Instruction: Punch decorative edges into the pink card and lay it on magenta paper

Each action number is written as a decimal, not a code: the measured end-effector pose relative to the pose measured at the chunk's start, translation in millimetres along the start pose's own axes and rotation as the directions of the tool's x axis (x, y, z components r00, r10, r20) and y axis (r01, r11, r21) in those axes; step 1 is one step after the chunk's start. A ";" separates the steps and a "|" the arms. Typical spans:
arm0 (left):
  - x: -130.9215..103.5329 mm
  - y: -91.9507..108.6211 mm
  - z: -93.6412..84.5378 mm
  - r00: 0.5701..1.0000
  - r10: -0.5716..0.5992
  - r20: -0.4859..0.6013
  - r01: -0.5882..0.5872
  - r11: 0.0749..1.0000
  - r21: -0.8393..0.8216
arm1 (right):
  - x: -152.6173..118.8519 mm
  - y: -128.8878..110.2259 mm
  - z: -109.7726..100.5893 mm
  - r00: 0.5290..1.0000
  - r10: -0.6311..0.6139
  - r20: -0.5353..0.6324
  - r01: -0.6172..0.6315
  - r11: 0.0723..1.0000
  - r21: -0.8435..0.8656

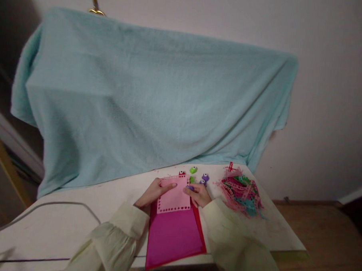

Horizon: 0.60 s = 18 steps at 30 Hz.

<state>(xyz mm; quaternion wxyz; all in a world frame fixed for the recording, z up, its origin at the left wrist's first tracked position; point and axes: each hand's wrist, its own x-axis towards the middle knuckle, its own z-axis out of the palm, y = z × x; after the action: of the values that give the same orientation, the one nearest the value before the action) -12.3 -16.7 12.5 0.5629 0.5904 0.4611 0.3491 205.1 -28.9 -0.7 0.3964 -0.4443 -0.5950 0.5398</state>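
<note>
My left hand (pixel 156 191) grips the left side of a light pink paper sheet (pixel 174 199), thumb on top. Small punched holes run along the edges of that sheet. At its right edge my right hand (pixel 200 195) is closed around a small purple craft punch (pixel 190 188), mostly hidden by the fingers. Under the pink sheet lies a stack of magenta paper (pixel 175 237) with a red sheet (pixel 199 228) showing at its right side. Just beyond my hands are a green craft punch (pixel 193 170), a purple craft punch (pixel 205 177) and a red craft punch (pixel 182 173).
A tangled pile of punched paper strips (pixel 241 192) in pink, green, red and blue lies right of my hands. A grey cable (pixel 61 203) curves over the white table (pixel 118 192) at left. A light blue towel (pixel 170 99) hangs behind the table.
</note>
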 end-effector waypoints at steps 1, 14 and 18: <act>0.1 0.0 -0.1 1.000 -0.008 -0.007 0.008 1.000 -0.003 | 0.8 1.2 -0.3 1.000 -0.004 0.005 0.004 1.000 0.006; 1.5 -2.4 -1.6 1.000 -0.004 -0.024 0.002 0.998 -0.061 | 4.6 0.4 -2.9 1.000 0.013 -0.004 -0.012 0.991 0.132; 0.6 -1.1 -1.6 0.999 -0.004 -0.032 0.001 0.995 -0.102 | 3.9 -3.4 -4.1 1.000 -0.013 -0.014 0.015 0.991 0.136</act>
<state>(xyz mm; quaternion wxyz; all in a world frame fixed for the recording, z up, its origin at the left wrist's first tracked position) -13.8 -15.6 11.5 0.5854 0.5547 0.4522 0.3811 207.6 -24.1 3.1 0.4334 -0.4155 -0.5573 0.5736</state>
